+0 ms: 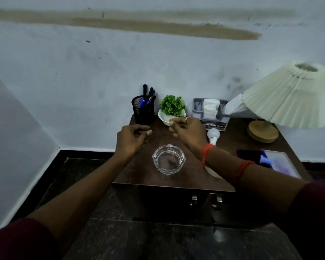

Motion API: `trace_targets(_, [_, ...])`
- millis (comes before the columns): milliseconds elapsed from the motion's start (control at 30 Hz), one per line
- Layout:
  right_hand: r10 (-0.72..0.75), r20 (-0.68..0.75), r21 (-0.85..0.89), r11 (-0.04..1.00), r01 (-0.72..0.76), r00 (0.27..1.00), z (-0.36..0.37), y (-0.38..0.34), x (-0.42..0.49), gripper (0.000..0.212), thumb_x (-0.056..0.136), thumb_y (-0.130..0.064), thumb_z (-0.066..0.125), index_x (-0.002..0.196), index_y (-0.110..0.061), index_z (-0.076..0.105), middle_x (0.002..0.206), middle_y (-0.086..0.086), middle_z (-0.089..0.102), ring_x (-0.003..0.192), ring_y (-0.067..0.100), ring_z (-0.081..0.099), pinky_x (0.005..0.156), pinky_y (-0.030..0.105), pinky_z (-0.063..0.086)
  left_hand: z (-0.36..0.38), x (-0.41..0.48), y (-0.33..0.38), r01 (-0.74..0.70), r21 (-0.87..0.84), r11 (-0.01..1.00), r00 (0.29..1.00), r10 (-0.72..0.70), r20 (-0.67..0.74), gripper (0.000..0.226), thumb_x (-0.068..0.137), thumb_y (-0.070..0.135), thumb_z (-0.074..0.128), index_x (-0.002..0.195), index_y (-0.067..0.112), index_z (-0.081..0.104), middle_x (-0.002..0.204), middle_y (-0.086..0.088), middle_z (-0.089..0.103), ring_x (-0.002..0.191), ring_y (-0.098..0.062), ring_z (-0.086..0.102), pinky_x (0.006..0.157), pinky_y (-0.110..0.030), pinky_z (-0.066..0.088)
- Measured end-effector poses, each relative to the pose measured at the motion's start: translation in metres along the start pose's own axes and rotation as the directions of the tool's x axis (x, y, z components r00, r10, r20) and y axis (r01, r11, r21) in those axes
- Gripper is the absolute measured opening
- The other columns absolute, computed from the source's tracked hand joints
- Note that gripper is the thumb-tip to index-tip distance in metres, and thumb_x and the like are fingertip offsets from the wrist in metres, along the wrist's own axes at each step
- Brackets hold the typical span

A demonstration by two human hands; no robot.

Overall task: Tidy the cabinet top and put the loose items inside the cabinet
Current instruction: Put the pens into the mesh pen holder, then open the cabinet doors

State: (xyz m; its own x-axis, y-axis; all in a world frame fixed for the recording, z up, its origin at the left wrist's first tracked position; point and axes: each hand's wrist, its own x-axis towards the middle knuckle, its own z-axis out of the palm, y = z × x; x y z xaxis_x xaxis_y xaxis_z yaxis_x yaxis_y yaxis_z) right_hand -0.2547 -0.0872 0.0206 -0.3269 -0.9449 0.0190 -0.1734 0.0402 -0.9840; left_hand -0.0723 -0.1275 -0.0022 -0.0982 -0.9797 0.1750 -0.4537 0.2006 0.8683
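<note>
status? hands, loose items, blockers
Left hand and right hand curled, apparently empty. Ashtray, bulb on top; doors shut.

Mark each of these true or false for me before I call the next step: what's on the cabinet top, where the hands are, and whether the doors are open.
1. The glass ashtray sits near the front edge of the cabinet top. True.
2. The left hand holds the light bulb. False: the bulb lies on the top, beside the right hand.
3. The pen holder stands left of the potted plant. True.
4. The cabinet doors are open. False: they are shut.
5. The lamp stands upright. False: its shade is tilted.
</note>
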Motion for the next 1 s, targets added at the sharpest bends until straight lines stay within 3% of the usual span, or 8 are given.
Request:
trace_targets(167, [0.056,-0.055,0.064,0.997,-0.052,0.997,-0.023,0.007,-0.031,0.008,0.092,-0.013,0.063,0.088,-0.016,0.069,0.086,0.011,0.073,0.088,0.023,0.073,0.086,0.042,0.059,0.004,-0.029,0.008,-0.026,0.068,0.997,1.0,0.026,0.01,0.023,0.084,0.026,0.073,0.104,0.015,0.075,0.087,0.0,0.075,0.068,-0.001,0.066,0.064,-0.004,0.049])
trace_targets(367, [0.09,-0.112,0.107,0.991,-0.078,0.99,-0.044,0.014,-0.065,0.015,0.092,-0.014,0.064,0.079,-0.023,0.068,0.081,0.008,0.074,0.087,0.024,0.074,0.085,0.043,0.059,0.003,-0.067,0.022,-0.046,0.073,0.996,0.999,0.045,0.021,0.023,0.083,0.025,0.074,0.104,0.016,0.075,0.09,0.008,0.072,0.072,0.02,0.061,0.064,0.003,0.044])
trace_targets(533, [0.115,-0.104,0.089,0.99,-0.106,0.988,-0.053,0.02,-0.082,0.015,0.092,-0.017,0.064,0.079,-0.023,0.069,0.08,0.004,0.074,0.084,0.017,0.074,0.089,0.047,0.057,0.004,-0.087,0.032,-0.035,0.077,0.996,0.998,0.031,0.058,0.022,0.083,0.027,0.073,0.104,0.02,0.075,0.092,0.008,0.074,0.074,0.015,0.064,0.067,0.0,0.047])
trace_targets(567, [0.095,-0.114,0.049,0.995,-0.09,0.989,-0.056,0.019,-0.086,0.014,0.091,-0.019,0.065,0.079,-0.024,0.071,0.081,0.001,0.075,0.084,0.015,0.074,0.09,0.044,0.058,0.004,-0.092,0.036,-0.043,0.077,0.996,0.997,0.039,0.06,0.022,0.083,0.027,0.073,0.104,0.02,0.075,0.092,0.007,0.075,0.076,0.016,0.064,0.067,0.0,0.047])
trace_targets(633, [-0.021,-0.119,-0.155,0.988,0.003,0.993,-0.062,0.017,-0.094,0.01,0.09,-0.022,0.065,0.09,-0.022,0.075,0.088,-0.004,0.075,0.087,0.009,0.071,0.091,0.025,0.055,0.006,-0.102,0.042,-0.057,0.094,0.994,0.997,0.052,0.052,0.021,0.083,0.026,0.073,0.103,0.021,0.075,0.092,0.009,0.075,0.076,0.017,0.063,0.068,0.0,0.047])
trace_targets(700, [-0.127,-0.043,-0.351,0.931,0.104,0.991,-0.066,0.014,-0.108,0.019,0.091,-0.023,0.064,0.105,-0.016,0.074,0.097,-0.003,0.075,0.091,0.006,0.068,0.088,0.014,0.05,0.01,-0.113,0.044,-0.079,0.138,0.987,0.996,0.071,0.058,0.022,0.083,0.025,0.073,0.104,0.021,0.075,0.095,0.009,0.076,0.075,0.014,0.065,0.073,-0.006,0.051])
trace_targets(800, [-0.172,0.086,-0.494,0.848,0.192,0.981,-0.07,0.019,-0.13,0.029,0.092,-0.03,0.059,0.116,-0.019,0.07,0.107,-0.002,0.075,0.099,0.009,0.069,0.092,0.029,0.054,0.022,-0.135,0.04,-0.133,0.207,0.969,0.985,0.106,0.139,0.025,0.085,0.025,0.07,0.11,0.024,0.073,0.104,0.007,0.075,0.09,0.0,0.069,0.088,-0.021,0.055])
trace_targets(1000, [-0.124,0.298,-0.747,0.587,0.312,0.947,-0.073,0.045,-0.171,0.042,0.089,-0.037,0.048,0.13,-0.027,0.055,0.129,-0.004,0.062,0.117,0.019,0.06,0.097,0.034,0.05,0.042,-0.185,0.027,-0.331,0.357,0.873,0.913,0.2,0.355,0.043,0.088,0.033,0.058,0.131,0.033,0.055,0.133,0.012,0.06,0.123,-0.007,0.055,0.105,-0.022,0.042])
